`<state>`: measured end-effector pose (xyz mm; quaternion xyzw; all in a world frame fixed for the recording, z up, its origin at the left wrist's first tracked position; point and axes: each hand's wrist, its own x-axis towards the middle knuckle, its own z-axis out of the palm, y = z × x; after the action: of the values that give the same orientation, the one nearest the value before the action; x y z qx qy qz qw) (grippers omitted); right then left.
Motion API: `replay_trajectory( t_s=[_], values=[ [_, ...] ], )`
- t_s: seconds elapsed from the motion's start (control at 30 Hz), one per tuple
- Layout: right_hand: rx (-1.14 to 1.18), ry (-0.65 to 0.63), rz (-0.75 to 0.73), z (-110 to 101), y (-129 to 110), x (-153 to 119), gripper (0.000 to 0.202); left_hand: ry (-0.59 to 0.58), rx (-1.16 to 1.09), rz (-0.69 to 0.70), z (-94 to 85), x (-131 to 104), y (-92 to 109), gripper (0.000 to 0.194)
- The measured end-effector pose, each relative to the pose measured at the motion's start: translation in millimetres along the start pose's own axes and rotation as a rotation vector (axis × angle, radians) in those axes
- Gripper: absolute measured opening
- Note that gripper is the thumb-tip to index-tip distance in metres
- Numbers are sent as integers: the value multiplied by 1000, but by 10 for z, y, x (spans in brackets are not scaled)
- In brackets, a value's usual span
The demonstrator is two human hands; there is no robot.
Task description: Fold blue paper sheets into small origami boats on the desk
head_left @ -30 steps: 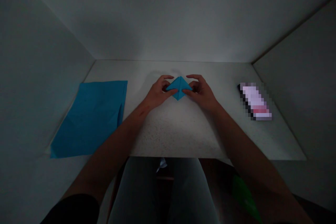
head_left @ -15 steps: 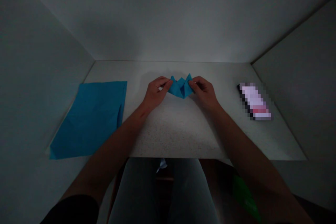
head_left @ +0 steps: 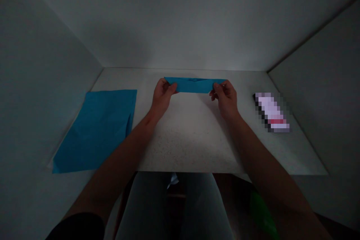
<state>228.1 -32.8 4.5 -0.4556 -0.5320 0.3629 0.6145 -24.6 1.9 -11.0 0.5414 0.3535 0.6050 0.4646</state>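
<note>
Between my two hands a folded piece of blue paper (head_left: 194,85) is stretched out as a long, narrow strip, with a slight gap along its upper edge. My left hand (head_left: 163,93) pinches its left end, thumb in front and fingers behind. At the other end, my right hand (head_left: 225,95) grips the paper between thumb and fingers, the lower fingers curled beneath. The strip is held toward the back of the white table (head_left: 185,131).
Larger blue paper sheets (head_left: 97,131) lie on the table's left side, partly behind my left forearm. A phone (head_left: 271,112), blurred out, rests at the right. White walls (head_left: 185,18) enclose the back and sides. Something green (head_left: 261,213) is below the table at right.
The blue paper went from a compact shape with raised points to a long flat strip. My hands moved apart, left hand leftward and right hand rightward, both still gripping it.
</note>
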Motion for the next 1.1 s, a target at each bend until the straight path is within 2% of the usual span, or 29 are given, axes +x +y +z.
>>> replay_trajectory(
  t_s=[0.17,0.4,0.53,0.63,0.73,0.8,0.93,1.0,1.1],
  values=[
    [0,-46,-17,18,-20,-30,51,-180,16,-55,69,-53,91,52],
    [-80,-197,-6,89,-160,-136,48,-280,207,-73,57,-124,197,35],
    [-163,-189,5,102,-191,-157,41,-312,239,-76,59,-144,213,37],
    [-190,-164,15,84,-174,-152,45,-291,215,-88,68,-147,202,45],
    [-187,-189,27,60,-163,-161,47,-218,206,-114,62,-132,199,57],
    [-187,-252,40,54,-170,-181,47,-149,228,-107,44,-105,206,63],
    [-221,-383,88,70,-191,-225,57,-5,274,-3,-23,-44,236,60],
    [-219,-351,127,77,-179,-238,67,30,301,13,-61,-47,259,62],
    [-223,-233,151,71,-135,-250,73,-12,382,-27,-97,-102,306,58]
  ],
)
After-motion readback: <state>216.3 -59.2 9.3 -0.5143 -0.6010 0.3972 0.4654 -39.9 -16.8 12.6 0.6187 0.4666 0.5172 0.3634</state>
